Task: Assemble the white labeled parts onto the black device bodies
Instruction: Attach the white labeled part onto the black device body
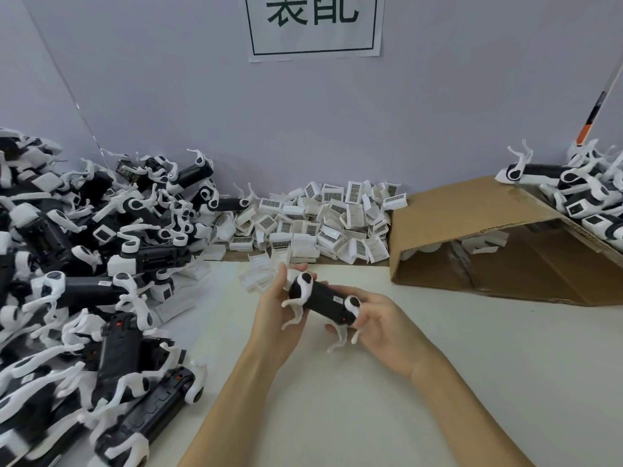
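1. Pale grey wall (168, 96) backs a white work table (371, 399), with a paper sign (315, 25) taped up high
2. Heaped along the left edge lies a big pile of black device bodies (84, 281) with white legs, probably waiting for their parts
3. To the right, a tipped cardboard box (472, 230) carries another heap of devices (590, 197) on its top
4. Between the two, against the wall, sits the stock of white labeled parts (320, 217)
5. Both hands hold one black device body (323, 299) above the table: left hand (276, 318) cups its far end, right hand (381, 325) grips the near end
6. Judged step: orienting this body; no white part is visibly in the fingers, so the next move likely calls for freeing a hand to reach the stock, with loose legs apt to snag
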`<state>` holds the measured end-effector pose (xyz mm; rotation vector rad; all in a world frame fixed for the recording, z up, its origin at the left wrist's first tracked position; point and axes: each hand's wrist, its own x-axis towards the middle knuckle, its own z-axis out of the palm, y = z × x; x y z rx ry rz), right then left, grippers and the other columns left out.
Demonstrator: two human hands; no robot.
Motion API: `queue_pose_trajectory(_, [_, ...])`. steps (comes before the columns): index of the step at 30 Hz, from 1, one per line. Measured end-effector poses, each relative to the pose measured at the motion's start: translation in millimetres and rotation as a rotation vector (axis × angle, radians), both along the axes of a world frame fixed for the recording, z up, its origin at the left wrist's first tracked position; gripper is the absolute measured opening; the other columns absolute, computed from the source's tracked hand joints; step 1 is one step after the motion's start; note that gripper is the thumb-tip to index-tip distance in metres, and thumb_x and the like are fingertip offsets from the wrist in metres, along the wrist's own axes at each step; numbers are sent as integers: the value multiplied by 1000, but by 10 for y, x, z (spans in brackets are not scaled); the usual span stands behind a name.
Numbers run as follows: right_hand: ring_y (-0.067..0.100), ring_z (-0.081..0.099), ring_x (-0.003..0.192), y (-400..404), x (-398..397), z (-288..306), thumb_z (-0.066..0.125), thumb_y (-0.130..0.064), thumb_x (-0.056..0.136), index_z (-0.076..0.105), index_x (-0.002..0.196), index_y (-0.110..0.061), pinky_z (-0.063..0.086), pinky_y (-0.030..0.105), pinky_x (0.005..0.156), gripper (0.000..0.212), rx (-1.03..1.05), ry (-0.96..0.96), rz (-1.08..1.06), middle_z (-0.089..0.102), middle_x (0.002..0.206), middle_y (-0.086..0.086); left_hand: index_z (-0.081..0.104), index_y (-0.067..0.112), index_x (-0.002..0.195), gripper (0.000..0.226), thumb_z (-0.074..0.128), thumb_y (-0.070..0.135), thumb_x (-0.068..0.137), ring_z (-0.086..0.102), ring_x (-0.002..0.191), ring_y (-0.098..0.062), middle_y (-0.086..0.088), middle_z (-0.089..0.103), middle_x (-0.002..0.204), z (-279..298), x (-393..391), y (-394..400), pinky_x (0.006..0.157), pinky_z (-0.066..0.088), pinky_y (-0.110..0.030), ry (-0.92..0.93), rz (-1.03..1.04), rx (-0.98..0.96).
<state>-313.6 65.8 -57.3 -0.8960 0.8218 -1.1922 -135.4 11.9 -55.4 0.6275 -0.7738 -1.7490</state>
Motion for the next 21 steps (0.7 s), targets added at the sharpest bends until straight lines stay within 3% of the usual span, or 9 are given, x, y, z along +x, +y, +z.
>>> queue_pose_trajectory(2, [26, 66, 123, 33, 52, -12, 63, -6, 77, 72, 131, -21, 55, 40, 104, 56, -104, 272, -34, 72, 128, 6, 76, 8, 102, 47, 56, 50, 105, 69, 87, -21, -9, 70, 93, 22, -32, 59, 80, 55, -31, -109, -14, -108])
queue_pose_trajectory(3, [16, 66, 121, 57, 67, -6, 70, -14, 85, 71, 130, -33, 52, 26, 104, 49, -202, 491, -84, 73, 123, -8, 72, 6, 108, 48, 56, 52, 107, 67, 85, -21, -11, 67, 94, 31, -47, 80, 76, 54, -30, -151, -2, -171])
queue_pose_trajectory(5, [1, 64, 110, 72, 48, -28, 78, -26, 93, 67, 122, -49, 49, 7, 84, 39, -354, 805, -179, 71, 112, -25, 68, 3, 112, 51, 53, 52, 109, 65, 86, -22, -15, 65, 98, 51, -62, 109, 73, 55, -27, -192, 11, -306])
queue_pose_trajectory(8, [1, 65, 95, 80, 58, -50, 78, -29, 94, 67, 108, -60, 53, 16, 56, 36, -361, 805, -213, 71, 101, -26, 73, 8, 116, 51, 48, 51, 109, 66, 100, -22, -14, 70, 113, 88, -47, 153, 86, 54, -31, -238, -13, -431])
queue_pose_trajectory(9, [0, 65, 96, 78, 62, -64, 78, -27, 94, 68, 109, -57, 54, 17, 58, 35, -371, 794, -222, 71, 102, -25, 75, 14, 120, 52, 45, 55, 109, 66, 106, -20, -9, 72, 121, 89, -50, 175, 92, 52, -34, -277, 9, -457])
queue_pose_trajectory(12, [2, 64, 111, 54, 70, -79, 77, -15, 94, 69, 124, -38, 50, 13, 86, 38, -501, 830, -369, 70, 115, -19, 71, 32, 129, 53, 37, 66, 106, 65, 117, -14, 8, 71, 129, 55, -88, 215, 94, 49, -38, -482, 133, -548])
queue_pose_trajectory(15, [5, 60, 119, 35, 61, -64, 79, 0, 89, 66, 132, -26, 47, 17, 100, 51, -614, 992, -558, 61, 126, -9, 71, 33, 120, 36, 60, 58, 97, 70, 109, -15, 10, 75, 115, 43, -75, 222, 92, 54, -28, -654, 182, -651])
queue_pose_trajectory(18, [6, 54, 124, 42, -12, -58, 77, 4, 88, 60, 139, -26, 46, 16, 103, 62, -559, 1054, -569, 50, 132, -3, 73, 33, 119, 23, 73, 46, 101, 73, 89, -10, 10, 77, 100, 45, -68, 177, 78, 51, -18, -663, 117, -552])
queue_pose_trajectory(21, [-2, 50, 127, 54, -57, -38, 69, -3, 95, 55, 141, -36, 41, 10, 98, 57, -452, 872, -386, 52, 133, -8, 67, 41, 125, 20, 68, 35, 106, 70, 77, -6, 10, 70, 89, 23, -53, 139, 66, 50, -15, -693, 169, -499])
